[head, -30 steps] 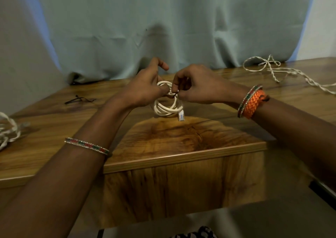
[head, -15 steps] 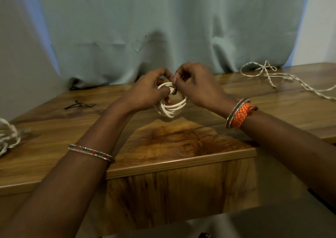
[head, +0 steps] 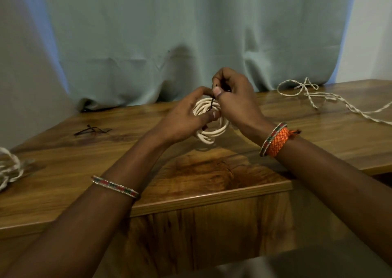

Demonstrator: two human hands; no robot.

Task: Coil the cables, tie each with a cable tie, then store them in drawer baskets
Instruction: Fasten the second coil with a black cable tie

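Note:
A small white coiled cable (head: pixel 212 134) hangs just above the wooden table (head: pixel 63 167) at its middle. My left hand (head: pixel 184 118) grips the coil from the left, thumb across its strands. My right hand (head: pixel 235 99) pinches a thin dark cable tie (head: pixel 212 101) that runs down over the top of the coil. The far side of the coil is hidden behind both hands.
A loose twisted white cable (head: pixel 331 99) lies at the back right of the table. Another white cable (head: pixel 10 169) sits at the left edge. Spare dark cable ties (head: pixel 92 130) lie at the back left. A pale curtain (head: pixel 191 39) hangs behind.
The coil has turned so its plug end no longer hangs below. My right hand has lifted above the coil, drawing the dark tie upward.

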